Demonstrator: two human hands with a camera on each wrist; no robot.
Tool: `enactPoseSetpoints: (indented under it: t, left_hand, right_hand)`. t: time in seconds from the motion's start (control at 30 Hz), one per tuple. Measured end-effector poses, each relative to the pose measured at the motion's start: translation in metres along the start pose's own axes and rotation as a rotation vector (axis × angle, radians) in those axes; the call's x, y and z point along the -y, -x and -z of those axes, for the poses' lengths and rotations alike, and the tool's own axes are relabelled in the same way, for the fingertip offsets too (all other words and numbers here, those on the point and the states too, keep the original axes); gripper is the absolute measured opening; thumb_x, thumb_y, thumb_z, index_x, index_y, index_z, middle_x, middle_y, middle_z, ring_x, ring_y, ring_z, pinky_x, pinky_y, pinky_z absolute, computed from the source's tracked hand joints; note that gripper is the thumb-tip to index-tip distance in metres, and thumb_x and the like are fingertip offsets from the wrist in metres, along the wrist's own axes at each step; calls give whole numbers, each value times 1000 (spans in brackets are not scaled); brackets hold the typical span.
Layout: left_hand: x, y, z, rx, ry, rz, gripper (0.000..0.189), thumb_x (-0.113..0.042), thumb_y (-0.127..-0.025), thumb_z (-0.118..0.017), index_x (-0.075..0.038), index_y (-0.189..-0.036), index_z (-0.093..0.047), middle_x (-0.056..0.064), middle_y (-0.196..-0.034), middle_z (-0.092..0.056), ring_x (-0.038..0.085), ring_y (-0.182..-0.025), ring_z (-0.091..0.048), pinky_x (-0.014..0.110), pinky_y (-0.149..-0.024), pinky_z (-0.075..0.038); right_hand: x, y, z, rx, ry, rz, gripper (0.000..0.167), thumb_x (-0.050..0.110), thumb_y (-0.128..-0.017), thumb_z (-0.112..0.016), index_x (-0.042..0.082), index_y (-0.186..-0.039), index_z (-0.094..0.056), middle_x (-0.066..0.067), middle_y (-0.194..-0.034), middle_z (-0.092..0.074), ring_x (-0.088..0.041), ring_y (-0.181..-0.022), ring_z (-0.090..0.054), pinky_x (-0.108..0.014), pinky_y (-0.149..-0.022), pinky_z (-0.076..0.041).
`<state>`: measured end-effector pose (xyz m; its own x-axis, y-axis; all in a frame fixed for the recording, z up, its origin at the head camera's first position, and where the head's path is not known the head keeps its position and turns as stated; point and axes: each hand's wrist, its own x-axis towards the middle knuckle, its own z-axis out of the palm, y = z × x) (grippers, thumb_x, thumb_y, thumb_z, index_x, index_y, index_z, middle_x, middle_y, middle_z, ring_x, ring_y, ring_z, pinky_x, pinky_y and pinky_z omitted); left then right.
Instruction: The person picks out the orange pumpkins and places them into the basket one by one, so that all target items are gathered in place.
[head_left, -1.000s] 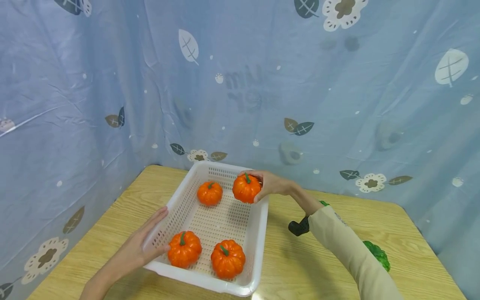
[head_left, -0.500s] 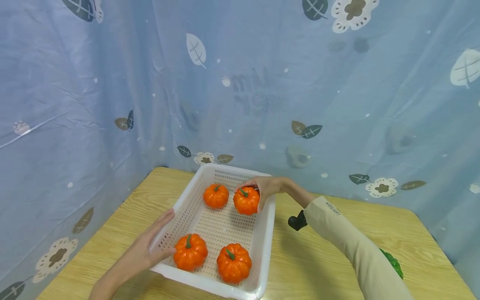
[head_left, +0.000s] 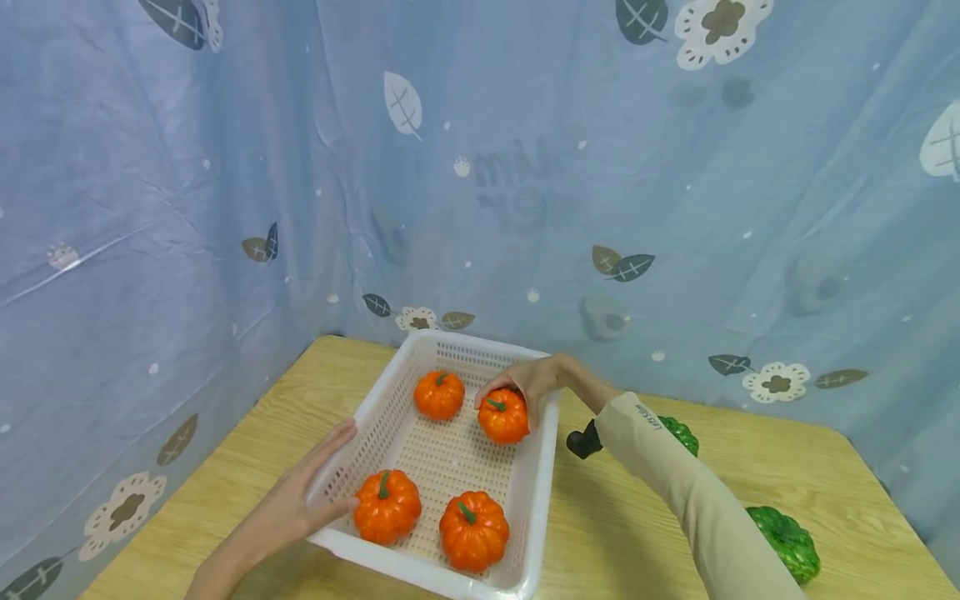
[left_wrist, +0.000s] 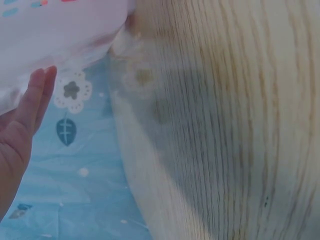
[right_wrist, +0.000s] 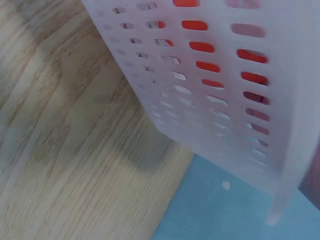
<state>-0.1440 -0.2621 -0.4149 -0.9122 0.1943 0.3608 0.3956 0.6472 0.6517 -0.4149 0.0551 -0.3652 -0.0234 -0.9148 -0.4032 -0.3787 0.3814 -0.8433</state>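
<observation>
A white plastic basket (head_left: 540,500) with slotted walls stands on the table. At its back right corner my right hand (head_left: 534,382) reaches over the rim and holds an orange toy pumpkin (head_left: 503,416) low inside. Another pumpkin (head_left: 438,395) sits at the back left. Two more, a front left pumpkin (head_left: 387,507) and a front right pumpkin (head_left: 474,532), rest near me. My left hand (head_left: 296,500) grips the basket's left wall, thumb over the rim and fingers along the outside. In the right wrist view, orange shows through the slots of the basket wall (right_wrist: 220,120); the right fingers are hidden.
Right of the basket, a black object (head_left: 583,442) lies partly under the right sleeve (head_left: 675,475). Beyond the sleeve are a green bumpy item (head_left: 681,434) and a larger green one (head_left: 786,543). A blue patterned curtain (head_left: 487,167) hangs behind the wooden table (head_left: 637,533).
My right hand has lowered its pumpkin deeper into the basket's back right corner. The left hand stays at the wall. The head view has shifted slightly.
</observation>
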Motion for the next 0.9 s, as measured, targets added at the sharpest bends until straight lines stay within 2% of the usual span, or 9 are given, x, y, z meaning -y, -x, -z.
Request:
enactPoseSetpoints:
  t: [0.13,0.27,0.5,0.73,0.9]
  left_hand:
    - [1,0,-1,16,0,10,84,-24,-80,-76,-11,-150,-32,16,-155,-25,50,-132,-31,70,-91,-36]
    - [0,0,-2,10,-11,23,84,-25,-80,-77,-11,-150,-33,17,-155,-26,49,-132,-30,70,-93,-34]
    - [-1,0,-2,-1,-12,25,83,-24,-80,-77,-10,-149,-34,18,-154,-27,49,-131,-31,69,-92,-36]
    - [1,0,-2,-4,-14,22,84,-23,-79,-78,-12,-150,-33,14,-155,-27,49,-130,-31,69,-93,-35]
    - [0,0,-1,-6,-18,21,83,-23,-80,-77,-12,-149,-34,14,-155,-27,44,-133,-30,69,-95,-33]
  right_hand:
    - [-5,-6,0,30,-51,-46,84,-21,-68,-72,-7,-141,-33,-6,-137,-47,-17,-119,-48,-35,-102,-43]
    - [-6,-11,1,28,-52,-110,84,-24,-68,-70,-5,-142,-36,-5,-135,-48,-17,-118,-48,-35,-100,-44]
    - [-7,-19,0,20,20,-194,86,-22,-67,-73,5,-143,-43,-2,-140,-47,-12,-122,-45,-29,-100,-43]
    - [-11,-24,1,60,13,-171,84,-24,-67,-71,0,-141,-40,-2,-138,-47,-11,-122,-45,-29,-102,-41]
    - [-7,-25,-1,40,32,-226,84,-25,-66,-71,4,-140,-43,0,-137,-45,-13,-121,-43,-30,-100,-42]
